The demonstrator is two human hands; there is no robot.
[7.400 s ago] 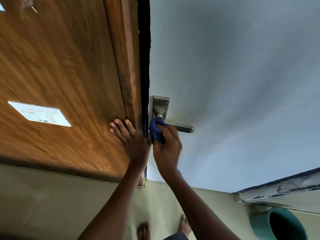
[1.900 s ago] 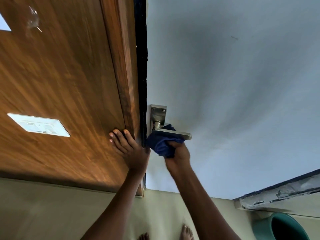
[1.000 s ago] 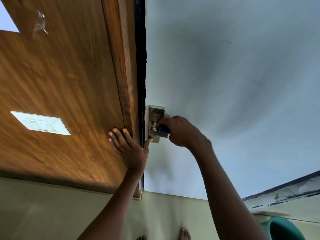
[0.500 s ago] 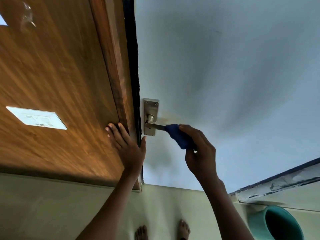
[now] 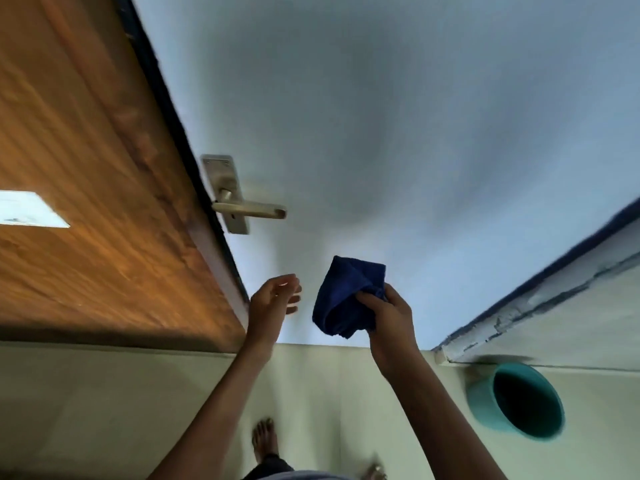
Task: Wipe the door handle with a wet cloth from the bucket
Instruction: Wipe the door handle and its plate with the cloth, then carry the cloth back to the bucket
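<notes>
A metal lever door handle [image 5: 248, 208] on its backplate sits on the pale blue door [image 5: 381, 133], bare and untouched. Below it my right hand [image 5: 388, 315] grips a bunched dark blue cloth [image 5: 346, 299], held in the air away from the door. My left hand [image 5: 275, 299] hovers just left of the cloth with its fingers apart and holds nothing. A teal bucket [image 5: 485, 400] stands on the floor at the lower right.
A wooden panel [image 5: 86, 168] with a white switch plate [image 5: 31, 209] fills the left side. A white skirting ledge [image 5: 540, 303] runs along the right wall. My bare feet [image 5: 265, 439] stand on the pale tiled floor [image 5: 104, 410].
My right hand has pulled the cloth off the handle and down. My left hand has let go of the door edge and dropped beside the cloth. The view has tilted toward the floor.
</notes>
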